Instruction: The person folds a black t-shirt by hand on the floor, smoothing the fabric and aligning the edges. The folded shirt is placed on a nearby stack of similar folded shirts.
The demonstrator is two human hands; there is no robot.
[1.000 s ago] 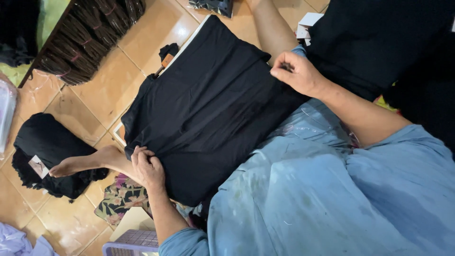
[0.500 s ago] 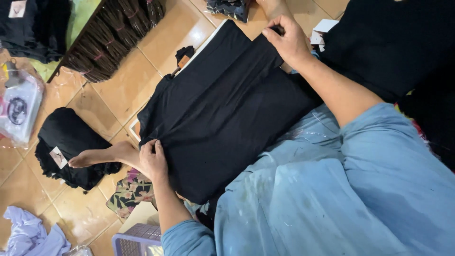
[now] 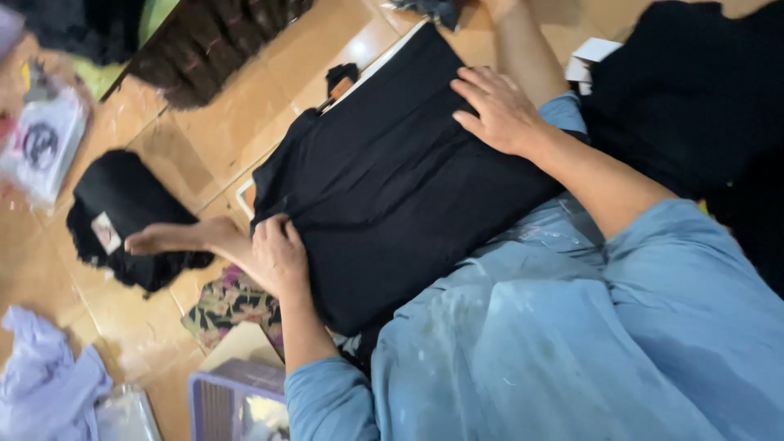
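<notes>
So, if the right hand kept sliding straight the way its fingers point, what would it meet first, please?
Probably just more of the black garment: the right hand lies flat on it, fingers pointing towards its far edge, where the small black and orange object sits on the floor.

At about nine o'clock, on the tiled floor, a small pale rectangular label with a reddish mark lies on a folded black garment.

Towards ten o'clock, near the left edge, sits a clear plastic package holding something white with a dark round print; it is blurred.

At about one o'clock, by the top edge, a small white box shows just beside a heap of dark cloth.

At seven o'clock, in the bottom left corner, a clear plastic bag lies next to a pale lilac cloth.
</notes>
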